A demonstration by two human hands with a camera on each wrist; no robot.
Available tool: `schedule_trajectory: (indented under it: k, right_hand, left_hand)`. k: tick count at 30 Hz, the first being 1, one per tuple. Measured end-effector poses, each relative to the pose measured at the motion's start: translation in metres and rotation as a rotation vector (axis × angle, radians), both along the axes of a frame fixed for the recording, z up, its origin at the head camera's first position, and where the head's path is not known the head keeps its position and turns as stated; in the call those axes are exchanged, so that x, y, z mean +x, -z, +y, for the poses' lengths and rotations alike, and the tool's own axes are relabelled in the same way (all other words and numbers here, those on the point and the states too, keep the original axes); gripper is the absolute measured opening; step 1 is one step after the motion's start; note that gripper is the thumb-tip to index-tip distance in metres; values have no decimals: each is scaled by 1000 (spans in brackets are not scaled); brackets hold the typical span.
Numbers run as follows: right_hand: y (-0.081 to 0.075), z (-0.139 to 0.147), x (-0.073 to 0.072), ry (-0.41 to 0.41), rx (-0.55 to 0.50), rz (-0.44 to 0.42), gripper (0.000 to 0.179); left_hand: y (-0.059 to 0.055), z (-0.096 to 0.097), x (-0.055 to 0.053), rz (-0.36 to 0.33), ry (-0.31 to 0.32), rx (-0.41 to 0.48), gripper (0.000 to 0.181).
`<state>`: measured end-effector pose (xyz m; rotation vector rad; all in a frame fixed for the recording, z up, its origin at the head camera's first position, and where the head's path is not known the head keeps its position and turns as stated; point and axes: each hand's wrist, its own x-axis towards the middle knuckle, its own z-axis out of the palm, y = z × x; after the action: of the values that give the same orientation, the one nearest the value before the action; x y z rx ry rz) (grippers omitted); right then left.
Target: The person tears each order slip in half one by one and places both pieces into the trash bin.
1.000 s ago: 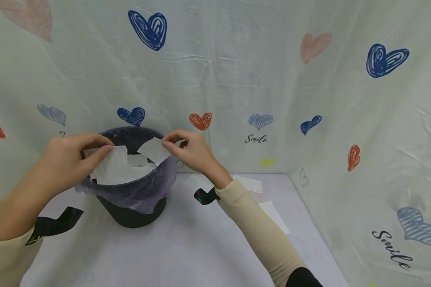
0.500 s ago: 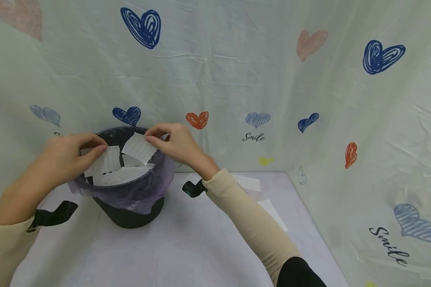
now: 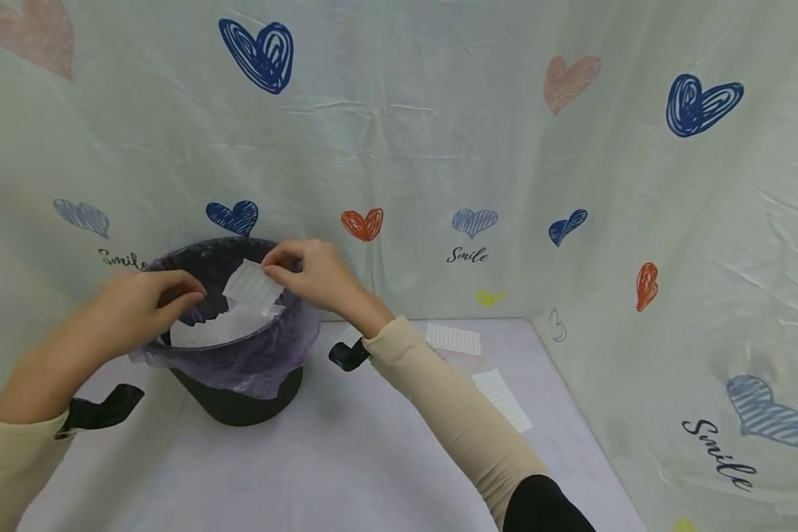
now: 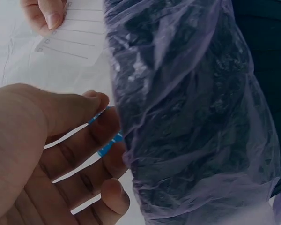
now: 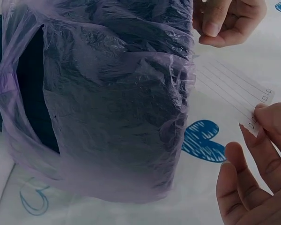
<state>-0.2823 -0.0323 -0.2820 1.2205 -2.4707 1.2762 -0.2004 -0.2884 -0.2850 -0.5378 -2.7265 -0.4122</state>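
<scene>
My right hand [image 3: 322, 279] pinches a torn piece of lined paper [image 3: 247, 288] between thumb and finger, over the mouth of a dark trash bin [image 3: 239, 399]. In the right wrist view, small printed boxes line one edge of that paper [image 5: 232, 89]. A thin purple bag [image 3: 259, 366] lines the bin and folds down over its outside. Above the bin's left rim is my left hand [image 3: 140, 303], its fingers loosely bent. Nothing shows between its thumb and fingers [image 4: 107, 117] in the left wrist view. White paper scraps [image 3: 213, 330] lie inside the bin.
Lined paper sheets lie on the white table [image 3: 346, 458] at right: one by the back edge [image 3: 454, 338], another nearer [image 3: 503, 399]. A heart-printed curtain [image 3: 399, 148] hangs close behind the bin.
My left hand has let go of its paper piece, which has dropped into the bin. My right hand has moved left, bringing its piece over the bin's opening.
</scene>
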Motion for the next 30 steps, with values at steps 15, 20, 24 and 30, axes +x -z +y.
schedule_trajectory:
  k: [15,20,24,30]
  right_hand:
    - [4,-6,1,10,60,-30,17]
    - [6,-4,1,10,67,-27,19]
    - [8,0,-3,20,48,-14,21]
    - [13,13,-7,52,3,-26,27]
  left_hand:
    - [0,-1,5,-51,-27,13,11]
    - [-5,-2,9,-20,-28,13,11]
    - [-8,7,12,7,-48,22,15]
    - [-6,21,16,105,-21,46,22]
